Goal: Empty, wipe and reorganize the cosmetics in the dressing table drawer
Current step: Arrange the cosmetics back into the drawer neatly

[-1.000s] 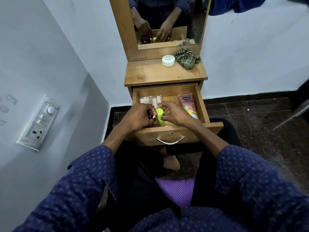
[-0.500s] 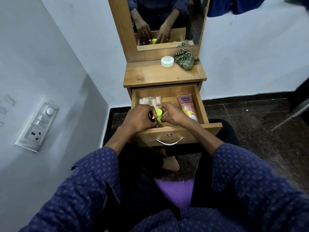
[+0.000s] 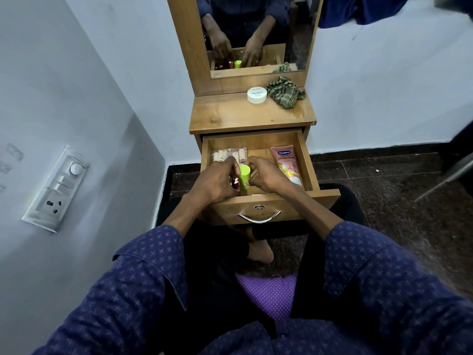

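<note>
Drawer point(image 3: 308, 160): we are finding one, pulled out beneath the dressing table top point(image 3: 245, 116), its curved metal handle point(image 3: 259, 218) at 6 o'clock of the front.
Green tube point(image 3: 244, 176): we are counting one, standing roughly upright in the drawer's front middle, between the two hands.
Left hand point(image 3: 216, 181): we are seeing its fingers curling in at the tube's 9 o'clock side; a small reddish item shows under them, and we cannot tell what it is or whether the hand is gripping it or the tube.
Right hand point(image 3: 263, 175): we are seeing it curling at the tube's 3 o'clock side, fingertips at the tube; the grip itself is hidden.
Pink tube point(image 3: 286, 162): one, lying flat along the drawer's 3 o'clock wall.
Clear packet point(image 3: 229, 155): one, holding several pale pieces, at the drawer's 11 o'clock corner; the exact piece count is unclear.
White jar point(image 3: 257, 95): one, sitting on the table top at 12 o'clock.
Striped cloth point(image 3: 285, 92): one, crumpled just beside the jar at its 3 o'clock.
Mirror point(image 3: 256, 34): one, reflecting both hands and the tube.
</note>
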The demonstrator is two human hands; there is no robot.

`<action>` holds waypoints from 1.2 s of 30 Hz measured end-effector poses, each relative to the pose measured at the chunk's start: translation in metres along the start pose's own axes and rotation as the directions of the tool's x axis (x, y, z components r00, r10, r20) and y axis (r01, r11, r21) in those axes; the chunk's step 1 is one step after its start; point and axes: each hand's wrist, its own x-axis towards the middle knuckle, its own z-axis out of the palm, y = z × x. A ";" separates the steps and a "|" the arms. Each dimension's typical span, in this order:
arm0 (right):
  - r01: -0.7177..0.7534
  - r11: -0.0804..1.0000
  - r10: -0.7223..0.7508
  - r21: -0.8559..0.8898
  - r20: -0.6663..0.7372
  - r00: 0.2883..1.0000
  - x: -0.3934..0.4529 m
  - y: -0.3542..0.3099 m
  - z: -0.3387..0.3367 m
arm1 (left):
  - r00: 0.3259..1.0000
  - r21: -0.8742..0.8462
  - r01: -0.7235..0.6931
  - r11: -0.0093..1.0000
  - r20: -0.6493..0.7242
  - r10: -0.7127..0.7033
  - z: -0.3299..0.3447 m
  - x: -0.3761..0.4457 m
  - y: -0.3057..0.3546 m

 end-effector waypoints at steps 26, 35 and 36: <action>-0.022 0.997 0.028 0.067 -0.090 0.996 0.019 0.008 -0.018 | 0.994 -0.091 -0.039 0.995 -0.108 0.029 -0.037 0.024 0.003; 0.041 0.969 0.050 0.243 -0.356 0.933 0.071 -0.001 -0.095 | 0.947 -0.228 -0.062 0.972 -0.322 -0.015 -0.058 0.119 0.014; 0.033 0.959 0.076 0.280 -0.369 0.927 0.080 -0.002 -0.102 | 0.938 -0.254 -0.049 0.966 -0.345 -0.043 -0.059 0.132 0.016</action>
